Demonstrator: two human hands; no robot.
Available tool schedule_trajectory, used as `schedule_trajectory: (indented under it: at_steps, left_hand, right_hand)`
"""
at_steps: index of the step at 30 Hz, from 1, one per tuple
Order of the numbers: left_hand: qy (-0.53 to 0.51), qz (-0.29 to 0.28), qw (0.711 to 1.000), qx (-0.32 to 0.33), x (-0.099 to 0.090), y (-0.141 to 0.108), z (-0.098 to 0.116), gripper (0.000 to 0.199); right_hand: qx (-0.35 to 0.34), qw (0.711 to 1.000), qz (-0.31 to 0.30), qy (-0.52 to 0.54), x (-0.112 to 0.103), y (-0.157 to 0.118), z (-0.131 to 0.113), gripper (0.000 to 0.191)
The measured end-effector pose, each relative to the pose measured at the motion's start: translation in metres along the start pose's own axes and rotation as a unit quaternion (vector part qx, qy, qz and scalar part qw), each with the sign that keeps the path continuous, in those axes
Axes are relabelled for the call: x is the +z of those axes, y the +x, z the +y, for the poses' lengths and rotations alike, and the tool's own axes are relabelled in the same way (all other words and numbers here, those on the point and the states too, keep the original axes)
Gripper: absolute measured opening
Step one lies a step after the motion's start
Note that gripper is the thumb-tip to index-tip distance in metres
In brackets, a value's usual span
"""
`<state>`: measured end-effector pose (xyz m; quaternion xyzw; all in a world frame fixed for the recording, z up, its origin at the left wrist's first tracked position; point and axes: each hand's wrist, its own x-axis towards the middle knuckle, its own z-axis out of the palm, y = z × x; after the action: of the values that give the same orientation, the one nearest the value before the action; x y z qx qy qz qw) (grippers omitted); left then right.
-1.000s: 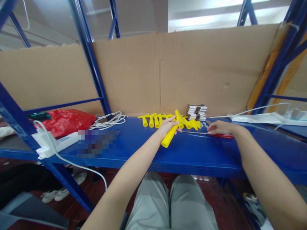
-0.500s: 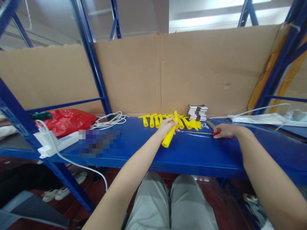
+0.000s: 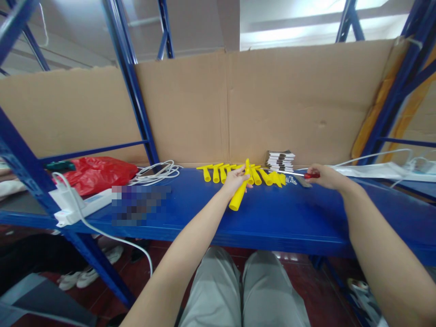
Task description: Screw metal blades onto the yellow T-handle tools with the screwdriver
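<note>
My left hand (image 3: 237, 178) is closed around a yellow T-shaped plastic tool (image 3: 238, 195) that looks like a scraper handle; its hollow round end points down toward me. A screwdriver (image 3: 312, 175) with a red handle and a long thin metal shaft is gripped in my right hand (image 3: 325, 176). The shaft points left, toward the back of the shelf. Just under the red handle lies a flat grey piece (image 3: 304, 182). Behind my left hand, several similar yellow T-shaped tools (image 3: 216, 173) lie in a row, with small yellow pieces (image 3: 277, 178) at the row's right end.
A stack of white packets with dark bands (image 3: 280, 161) stands against the cardboard wall (image 3: 272, 100). On the left of the blue shelf (image 3: 190, 213) are a red plastic bag (image 3: 102, 175), coiled white cable (image 3: 160, 171) and a power strip (image 3: 91, 203). Another white strip (image 3: 374, 170) lies right.
My right hand has moved up and slightly back with the screwdriver, its shaft now higher and away from the held yellow tool. My left hand has hardly moved.
</note>
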<state>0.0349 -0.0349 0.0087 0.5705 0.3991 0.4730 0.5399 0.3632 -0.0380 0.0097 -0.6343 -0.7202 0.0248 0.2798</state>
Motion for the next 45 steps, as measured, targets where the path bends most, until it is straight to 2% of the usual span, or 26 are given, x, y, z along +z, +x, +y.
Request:
schedule_trajectory:
  at_steps: [3, 10, 19, 36, 45]
  left_hand:
    - [0.01, -0.007, 1.0, -0.003, 0.001, -0.004, 0.002, 0.063]
    - [0.015, -0.022, 1.0, -0.006, 0.003, -0.008, 0.005, 0.064]
    - [0.032, -0.053, 0.998, -0.009, 0.002, -0.01, 0.006, 0.064]
    - [0.053, -0.058, 0.997, -0.015, 0.003, -0.011, 0.006, 0.064]
    - [0.023, -0.047, 0.998, -0.04, 0.003, -0.012, 0.006, 0.064]
  right_hand:
    - [0.001, 0.999, 0.023, 0.044, -0.002, -0.002, -0.01, 0.023]
    - [0.003, 0.995, -0.006, 0.103, 0.002, -0.006, -0.025, 0.026]
    - [0.004, 0.992, -0.016, 0.125, 0.003, -0.006, -0.026, 0.027]
    - [-0.002, 0.99, -0.033, 0.141, 0.005, -0.004, -0.023, 0.029]
    - [-0.017, 0.992, -0.013, 0.123, 0.008, -0.003, -0.023, 0.027]
